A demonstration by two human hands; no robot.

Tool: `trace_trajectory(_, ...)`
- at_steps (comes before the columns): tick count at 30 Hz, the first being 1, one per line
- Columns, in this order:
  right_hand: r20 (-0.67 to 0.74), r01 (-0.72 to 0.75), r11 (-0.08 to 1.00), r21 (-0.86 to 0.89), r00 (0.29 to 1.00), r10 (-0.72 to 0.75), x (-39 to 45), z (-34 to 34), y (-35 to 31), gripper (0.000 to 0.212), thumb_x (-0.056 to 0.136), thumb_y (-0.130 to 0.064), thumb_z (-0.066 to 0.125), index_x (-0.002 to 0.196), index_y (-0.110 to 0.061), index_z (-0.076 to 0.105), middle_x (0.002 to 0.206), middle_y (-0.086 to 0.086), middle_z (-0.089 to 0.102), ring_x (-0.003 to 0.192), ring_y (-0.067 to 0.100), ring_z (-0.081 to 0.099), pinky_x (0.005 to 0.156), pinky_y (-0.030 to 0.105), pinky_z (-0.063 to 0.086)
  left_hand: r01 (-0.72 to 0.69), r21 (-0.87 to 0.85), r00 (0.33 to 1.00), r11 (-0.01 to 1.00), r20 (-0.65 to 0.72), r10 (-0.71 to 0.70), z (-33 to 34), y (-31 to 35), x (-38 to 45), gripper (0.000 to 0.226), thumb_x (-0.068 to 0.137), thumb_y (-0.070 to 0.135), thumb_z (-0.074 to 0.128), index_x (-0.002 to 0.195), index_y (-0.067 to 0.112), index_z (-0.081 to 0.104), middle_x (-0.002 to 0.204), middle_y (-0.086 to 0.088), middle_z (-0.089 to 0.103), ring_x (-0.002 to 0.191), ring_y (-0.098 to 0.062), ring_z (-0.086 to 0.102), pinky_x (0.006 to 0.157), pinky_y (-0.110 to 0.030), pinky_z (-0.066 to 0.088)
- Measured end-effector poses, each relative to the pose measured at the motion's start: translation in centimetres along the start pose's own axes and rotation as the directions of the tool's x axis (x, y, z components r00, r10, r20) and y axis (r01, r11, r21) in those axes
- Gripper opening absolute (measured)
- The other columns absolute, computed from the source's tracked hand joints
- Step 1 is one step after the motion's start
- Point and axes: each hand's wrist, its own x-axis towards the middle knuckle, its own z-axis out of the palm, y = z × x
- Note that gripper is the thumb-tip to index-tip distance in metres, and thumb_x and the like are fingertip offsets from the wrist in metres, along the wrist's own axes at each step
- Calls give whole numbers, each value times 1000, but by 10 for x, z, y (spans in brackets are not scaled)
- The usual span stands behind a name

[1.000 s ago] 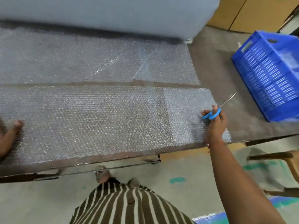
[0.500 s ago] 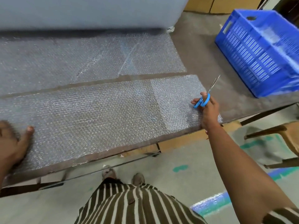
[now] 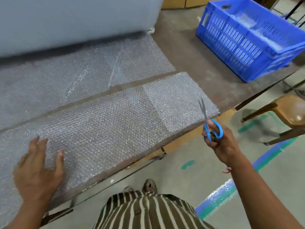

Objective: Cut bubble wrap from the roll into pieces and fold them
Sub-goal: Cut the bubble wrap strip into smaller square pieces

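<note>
**Bubble wrap strip flat on the table, scissors at its right end**

Bubble wrap lies in two places on the brown table (image 3: 194, 52). A cut strip (image 3: 115, 123) runs along the near edge, from the left side of the view to the table's right front corner; its right end looks paler, as if doubled over. Behind it, across a narrow bare gap, a wider sheet (image 3: 79, 76) leads back to the big grey roll (image 3: 66, 19) at the far left.

The left hand (image 3: 38, 169) lies flat on the strip's left part, fingers straight and slightly spread, thumb out to the right, pressing the wrap to the table.

The right hand (image 3: 221, 142) is just off the table's front edge, near the strip's right end. Its fingers curl through the blue handles of the scissors (image 3: 208, 121), whose blades point up and away over the strip's corner, nearly together.

A blue crate (image 3: 231, 40) sits at the table's far right, well apart from the strip. A brown stool (image 3: 290, 111) stands on the floor to the right.
</note>
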Motion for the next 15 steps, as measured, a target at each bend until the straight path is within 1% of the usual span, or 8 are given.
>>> trace_trajectory(1, 9, -30, 999, 12, 1000, 30, -16, 0, 12, 86, 39, -63, 104, 95, -12, 65, 76, 11, 65, 51, 14, 53, 40, 15, 25, -96, -2, 995, 995, -7, 96, 4, 19, 1, 57, 102, 42, 52, 145, 4, 57, 153, -25, 57, 124, -46, 66, 105, -57, 48)
trace_trajectory(3, 37, -90, 994, 61, 995, 88, -46, 5, 32, 85, 38, -58, 107, 94, -8, 68, 76, 16, 64, 48, 14, 51, 39, 14, 30, -240, -33, 970, 970, 33, 241, 21, 40, -2, 49, 102, 33, 56, 135, -1, 68, 133, -25, 72, 110, -41, 76, 101, -55, 49)
trace_trajectory(5, 66, -148, 978, 146, 988, 140, -69, 14, 46, 76, 34, -52, 110, 86, -8, 77, 76, 17, 66, 48, 16, 54, 40, 15, 40, -330, -147, 938, 932, 58, 341, 35, 69, -6, 42, 100, 32, 58, 122, 2, 77, 116, -18, 79, 103, -33, 79, 102, -57, 49)
trace_trajectory(7, 111, -190, 957, 219, 979, 169, -85, 24, 55, 66, 33, -50, 110, 80, -13, 83, 78, 17, 69, 55, 18, 58, 48, 18, 50, -412, -243, 896, 878, 68, 439, 44, 99, -14, 38, 99, 35, 60, 110, 6, 83, 105, -10, 83, 92, -22, 80, 101, -58, 52)
trace_trajectory(9, 173, -221, 933, 285, 969, 177, -91, 28, 61, 62, 38, -45, 111, 82, -11, 83, 83, 18, 70, 60, 20, 60, 54, 21, 53, -432, -322, 877, 842, 67, 475, 55, 127, -18, 35, 96, 37, 64, 103, 10, 85, 101, -3, 83, 86, -14, 79, 97, -53, 54)
trace_trajectory(11, 224, -243, 918, 312, 958, 178, -89, 27, 62, 64, 45, -41, 110, 90, -5, 82, 87, 19, 69, 64, 20, 62, 54, 21, 51, -405, -377, 874, 833, 106, 474, 63, 152, -20, 34, 93, 41, 67, 104, 14, 85, 97, 3, 83, 81, -8, 76, 95, -44, 52)
trace_trajectory(13, 256, -254, 927, 275, 949, 184, -83, 23, 61, 67, 49, -42, 109, 95, -1, 82, 93, 19, 70, 68, 20, 64, 56, 21, 52, -385, -390, 868, 836, 155, 472, 74, 173, -24, 33, 92, 44, 68, 107, 20, 84, 89, 12, 81, 75, -7, 74, 91, -40, 50)
trace_trajectory(15, 277, -263, 936, 232, 941, 196, -77, 16, 61, 72, 48, -43, 109, 98, 1, 82, 99, 20, 71, 71, 21, 68, 61, 23, 56, -397, -385, 852, 833, 184, 490, 85, 192, -25, 28, 92, 44, 72, 106, 22, 84, 84, 15, 78, 74, -9, 72, 86, -41, 54)
